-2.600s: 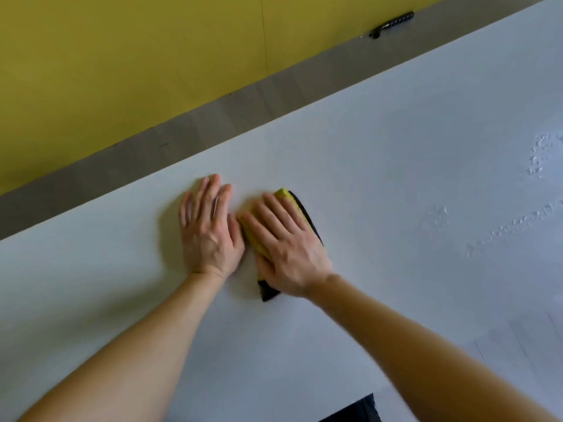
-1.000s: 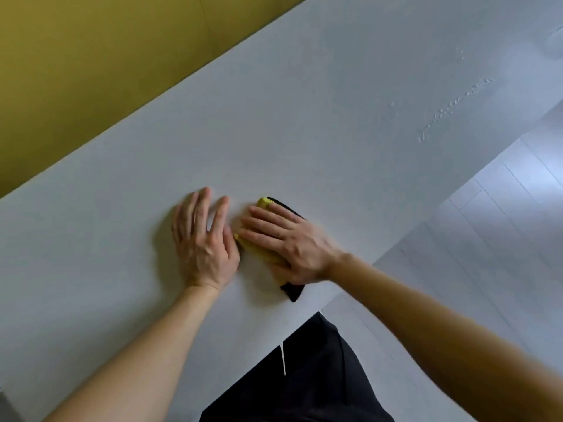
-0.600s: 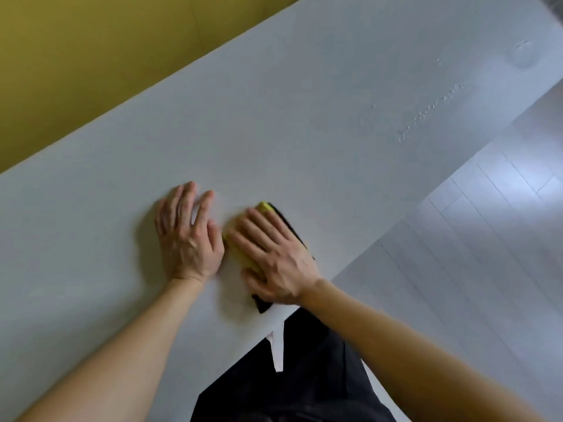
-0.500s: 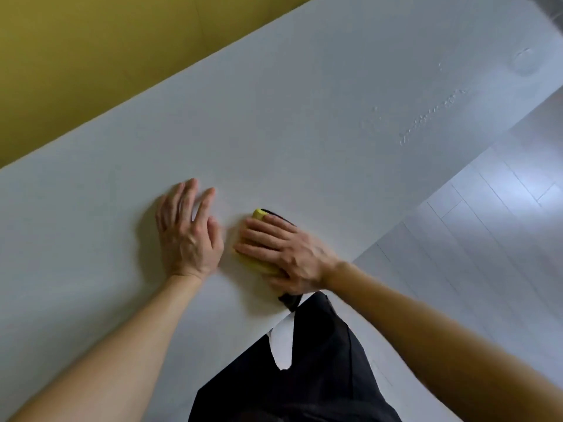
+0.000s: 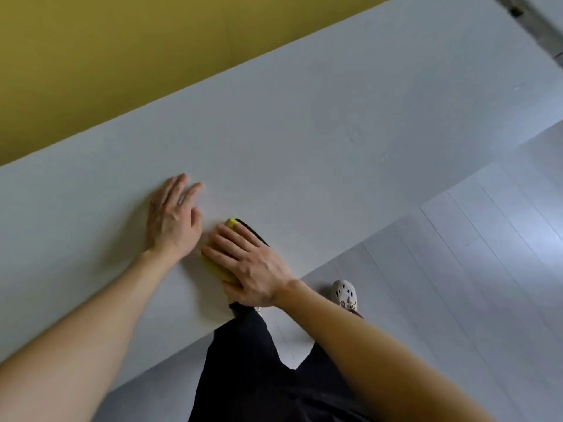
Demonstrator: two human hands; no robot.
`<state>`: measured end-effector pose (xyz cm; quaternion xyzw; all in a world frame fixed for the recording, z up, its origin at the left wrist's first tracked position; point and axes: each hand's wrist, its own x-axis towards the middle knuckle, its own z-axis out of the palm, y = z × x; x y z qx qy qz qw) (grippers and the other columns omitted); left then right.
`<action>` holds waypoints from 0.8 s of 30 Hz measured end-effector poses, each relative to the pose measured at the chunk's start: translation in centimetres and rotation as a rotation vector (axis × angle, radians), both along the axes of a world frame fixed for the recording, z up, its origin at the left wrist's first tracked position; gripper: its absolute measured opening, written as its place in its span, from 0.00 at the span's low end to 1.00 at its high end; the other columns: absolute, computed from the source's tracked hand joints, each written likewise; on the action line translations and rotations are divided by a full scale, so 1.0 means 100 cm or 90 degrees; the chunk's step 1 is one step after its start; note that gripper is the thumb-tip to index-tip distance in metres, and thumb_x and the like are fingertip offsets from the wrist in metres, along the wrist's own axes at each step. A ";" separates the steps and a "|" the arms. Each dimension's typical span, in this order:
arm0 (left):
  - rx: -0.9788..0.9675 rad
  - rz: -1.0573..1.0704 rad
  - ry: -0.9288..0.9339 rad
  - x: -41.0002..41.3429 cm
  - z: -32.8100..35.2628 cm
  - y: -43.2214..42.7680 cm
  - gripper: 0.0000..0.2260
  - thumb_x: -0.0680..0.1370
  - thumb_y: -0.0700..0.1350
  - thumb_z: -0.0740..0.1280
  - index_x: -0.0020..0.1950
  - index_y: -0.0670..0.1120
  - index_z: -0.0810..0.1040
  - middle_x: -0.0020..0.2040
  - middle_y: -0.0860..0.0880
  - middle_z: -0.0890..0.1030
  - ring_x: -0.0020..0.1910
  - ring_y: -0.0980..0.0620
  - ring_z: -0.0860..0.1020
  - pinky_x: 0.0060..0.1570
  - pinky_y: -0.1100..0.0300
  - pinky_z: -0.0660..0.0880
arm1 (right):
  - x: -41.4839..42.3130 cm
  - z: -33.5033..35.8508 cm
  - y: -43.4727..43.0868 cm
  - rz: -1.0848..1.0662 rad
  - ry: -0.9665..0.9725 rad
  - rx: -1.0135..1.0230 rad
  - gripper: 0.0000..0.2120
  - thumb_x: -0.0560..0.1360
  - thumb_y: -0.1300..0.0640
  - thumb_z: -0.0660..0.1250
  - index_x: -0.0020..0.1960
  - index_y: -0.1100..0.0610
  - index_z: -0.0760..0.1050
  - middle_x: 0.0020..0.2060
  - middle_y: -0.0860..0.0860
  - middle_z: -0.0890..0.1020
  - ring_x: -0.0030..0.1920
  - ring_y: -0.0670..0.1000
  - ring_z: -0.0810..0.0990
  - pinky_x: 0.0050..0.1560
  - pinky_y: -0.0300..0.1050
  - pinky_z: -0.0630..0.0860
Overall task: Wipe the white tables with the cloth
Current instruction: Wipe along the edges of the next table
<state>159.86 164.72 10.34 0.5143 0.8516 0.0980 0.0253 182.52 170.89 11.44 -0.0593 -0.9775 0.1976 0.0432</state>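
A long white table (image 5: 304,141) runs diagonally across the view. My right hand (image 5: 253,266) lies flat on a folded yellow cloth with a black edge (image 5: 233,223), pressing it onto the table close to the near edge. Most of the cloth is hidden under the palm; a yellow tip shows past the fingers and a dark corner (image 5: 236,307) sticks out at the wrist. My left hand (image 5: 173,220) rests flat on the bare table just left of the cloth, fingers spread, holding nothing.
A yellow wall (image 5: 122,56) rises behind the far edge of the table. Pale plank floor (image 5: 457,269) lies to the right of the near edge. Black trousers (image 5: 259,376) and a white shoe (image 5: 345,293) show below the table edge.
The view has shifted so more floor and a shoe show. My right hand and the cloth have slid back toward the near table edge. The left hand stays flat beside them.
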 end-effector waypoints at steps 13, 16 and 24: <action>-0.100 0.182 -0.103 0.155 0.032 0.082 0.37 0.78 0.62 0.67 0.86 0.52 0.64 0.86 0.40 0.61 0.86 0.37 0.59 0.82 0.35 0.59 | 0.129 -0.004 0.197 -0.478 -0.066 0.030 0.40 0.76 0.41 0.63 0.86 0.53 0.63 0.85 0.57 0.63 0.88 0.60 0.53 0.87 0.61 0.43; -0.239 0.246 -0.205 0.149 0.047 0.122 0.58 0.71 0.64 0.80 0.89 0.59 0.44 0.89 0.45 0.43 0.88 0.40 0.43 0.83 0.31 0.51 | 0.129 -0.007 0.158 -0.049 -0.042 0.045 0.37 0.79 0.43 0.65 0.85 0.54 0.64 0.84 0.57 0.66 0.87 0.61 0.54 0.87 0.64 0.48; -0.391 0.277 -0.192 0.135 0.054 0.148 0.67 0.62 0.67 0.85 0.87 0.64 0.42 0.89 0.48 0.39 0.88 0.37 0.42 0.79 0.27 0.61 | 0.076 -0.008 0.403 0.142 -0.092 0.188 0.38 0.82 0.34 0.57 0.88 0.47 0.58 0.87 0.53 0.60 0.88 0.58 0.51 0.87 0.59 0.39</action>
